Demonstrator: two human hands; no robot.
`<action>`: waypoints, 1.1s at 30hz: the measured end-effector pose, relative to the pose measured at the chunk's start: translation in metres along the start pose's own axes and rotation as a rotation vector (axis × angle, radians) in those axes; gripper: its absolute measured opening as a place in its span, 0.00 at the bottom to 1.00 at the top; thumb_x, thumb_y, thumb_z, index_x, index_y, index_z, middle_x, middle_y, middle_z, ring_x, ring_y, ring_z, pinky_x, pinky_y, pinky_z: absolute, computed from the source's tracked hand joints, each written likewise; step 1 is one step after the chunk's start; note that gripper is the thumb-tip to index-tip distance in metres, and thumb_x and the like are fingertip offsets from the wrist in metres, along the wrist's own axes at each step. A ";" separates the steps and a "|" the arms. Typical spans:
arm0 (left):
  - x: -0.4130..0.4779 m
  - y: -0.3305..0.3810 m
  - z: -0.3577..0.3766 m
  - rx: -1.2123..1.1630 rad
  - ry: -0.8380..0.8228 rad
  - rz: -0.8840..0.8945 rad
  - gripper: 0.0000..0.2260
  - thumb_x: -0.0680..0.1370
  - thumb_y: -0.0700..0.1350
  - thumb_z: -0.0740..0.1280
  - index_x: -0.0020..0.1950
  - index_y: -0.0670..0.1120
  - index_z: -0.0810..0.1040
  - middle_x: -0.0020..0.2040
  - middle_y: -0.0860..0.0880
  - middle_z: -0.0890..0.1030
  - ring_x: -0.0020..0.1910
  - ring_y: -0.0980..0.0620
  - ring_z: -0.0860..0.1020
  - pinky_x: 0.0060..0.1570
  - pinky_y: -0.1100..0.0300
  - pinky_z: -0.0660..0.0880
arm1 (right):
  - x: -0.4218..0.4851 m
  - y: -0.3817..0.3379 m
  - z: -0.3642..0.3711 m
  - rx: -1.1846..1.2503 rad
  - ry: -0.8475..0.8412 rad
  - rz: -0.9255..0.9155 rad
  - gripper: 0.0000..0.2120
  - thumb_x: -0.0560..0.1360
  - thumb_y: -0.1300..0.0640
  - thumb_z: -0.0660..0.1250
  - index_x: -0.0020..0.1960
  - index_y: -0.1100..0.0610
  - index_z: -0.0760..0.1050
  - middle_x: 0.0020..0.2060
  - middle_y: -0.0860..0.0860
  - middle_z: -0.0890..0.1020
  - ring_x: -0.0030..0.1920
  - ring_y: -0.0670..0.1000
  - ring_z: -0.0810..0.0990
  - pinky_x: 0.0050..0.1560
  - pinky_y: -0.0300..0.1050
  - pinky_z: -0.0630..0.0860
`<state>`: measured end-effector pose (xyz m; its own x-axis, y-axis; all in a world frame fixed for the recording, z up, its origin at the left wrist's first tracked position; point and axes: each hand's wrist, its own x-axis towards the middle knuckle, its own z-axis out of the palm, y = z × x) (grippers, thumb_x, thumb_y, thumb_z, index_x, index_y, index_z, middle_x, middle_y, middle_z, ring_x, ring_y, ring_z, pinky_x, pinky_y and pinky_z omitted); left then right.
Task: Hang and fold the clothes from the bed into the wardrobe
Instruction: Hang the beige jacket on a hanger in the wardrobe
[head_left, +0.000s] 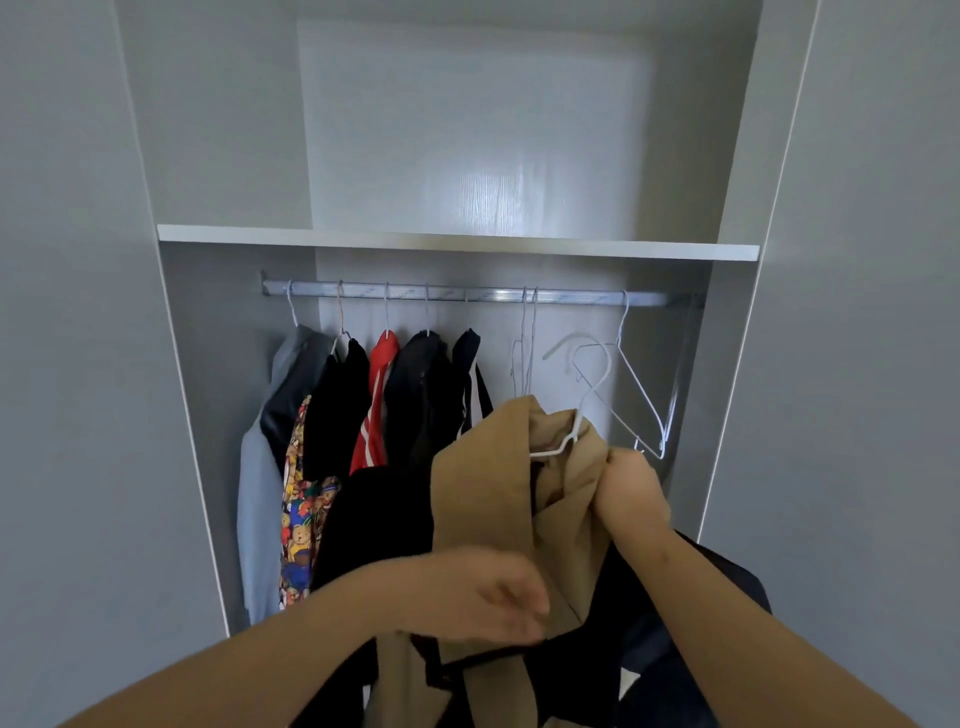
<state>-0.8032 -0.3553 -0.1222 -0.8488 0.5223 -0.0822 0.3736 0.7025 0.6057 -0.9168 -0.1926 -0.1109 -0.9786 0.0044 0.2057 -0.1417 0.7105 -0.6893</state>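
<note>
A tan coat (483, 488) with a dark lining hangs in front of me on a white wire hanger (584, 400), below the metal wardrobe rail (467, 293). My right hand (631, 486) grips the coat's collar and shoulder at the hanger's right end. My left hand (493, 603) holds the coat's front edge lower down, fingers curled over the fabric. The hanger's hook points up, clear of the rail.
Several garments hang at the rail's left: a grey one (270, 467), black ones, a red striped one (376, 405), a bear-print piece (301, 519). Empty white hangers (644, 395) hang at the right. A white shelf (457, 241) runs above the rail. Grey wardrobe walls stand on both sides.
</note>
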 end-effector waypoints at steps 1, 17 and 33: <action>0.003 -0.006 -0.006 0.112 0.224 0.081 0.07 0.77 0.44 0.65 0.55 0.47 0.77 0.51 0.54 0.77 0.50 0.59 0.75 0.52 0.65 0.72 | 0.000 0.000 -0.001 0.030 -0.008 -0.020 0.17 0.78 0.61 0.56 0.31 0.53 0.65 0.33 0.49 0.72 0.39 0.52 0.72 0.42 0.46 0.68; 0.043 -0.008 -0.031 0.435 1.094 -0.046 0.13 0.74 0.59 0.65 0.47 0.50 0.76 0.31 0.58 0.73 0.31 0.60 0.71 0.28 0.65 0.66 | -0.004 0.019 -0.022 0.043 0.093 -0.200 0.21 0.81 0.50 0.51 0.31 0.51 0.66 0.27 0.48 0.70 0.31 0.49 0.70 0.35 0.42 0.64; 0.056 -0.048 -0.006 0.035 0.722 -0.239 0.08 0.77 0.47 0.65 0.55 0.49 0.76 0.50 0.56 0.75 0.49 0.58 0.73 0.49 0.66 0.69 | -0.011 0.068 -0.019 0.374 -0.270 0.331 0.12 0.80 0.59 0.58 0.52 0.67 0.75 0.44 0.58 0.78 0.36 0.50 0.73 0.39 0.44 0.73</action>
<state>-0.8707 -0.3620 -0.1512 -0.9377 -0.0831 0.3374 0.1504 0.7782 0.6097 -0.9131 -0.1305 -0.1467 -0.9762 -0.0305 -0.2148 0.1845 0.4039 -0.8960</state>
